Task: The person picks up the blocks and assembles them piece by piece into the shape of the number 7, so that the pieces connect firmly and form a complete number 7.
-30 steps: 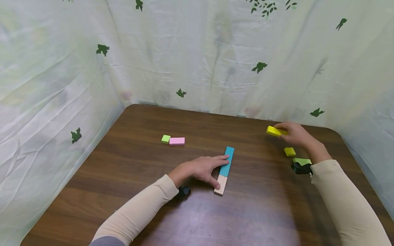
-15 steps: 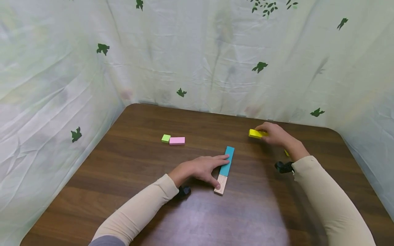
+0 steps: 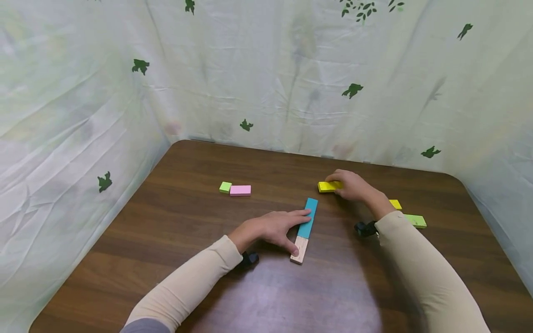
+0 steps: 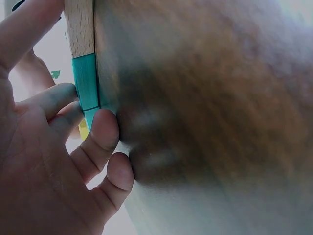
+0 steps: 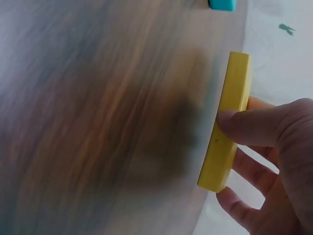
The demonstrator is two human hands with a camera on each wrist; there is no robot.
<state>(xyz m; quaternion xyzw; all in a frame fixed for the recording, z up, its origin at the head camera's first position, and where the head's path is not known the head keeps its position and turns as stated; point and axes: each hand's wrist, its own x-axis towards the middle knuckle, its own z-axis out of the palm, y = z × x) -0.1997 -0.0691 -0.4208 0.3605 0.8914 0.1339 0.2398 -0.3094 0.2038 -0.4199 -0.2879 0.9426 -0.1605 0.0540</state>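
My left hand [image 3: 275,227] rests on a straight row of blocks near the table's middle. Its thumb touches a bare wooden block [image 3: 302,246], and its spread fingers lie on the blue part [image 3: 311,204] of the row. A seam crosses the blue in the left wrist view, marking two blue blocks [image 4: 85,81] end to end. With thumb and fingers, my right hand [image 3: 355,187] pinches a long yellow block [image 5: 215,161] at its side. That block is held above the table, to the right of the row's far end.
Back left, a small light green block [image 3: 225,187] lies beside a pink block [image 3: 241,190]. Behind my right wrist are a small yellow block [image 3: 395,204] and a light green block [image 3: 418,221], partly covered by the sleeve. A patterned white curtain [image 3: 266,83] surrounds the brown table [image 3: 200,162].
My right hand has carried the long yellow block leftward and slightly nearer, towards the row's far end. My left hand has stayed in place on the row.
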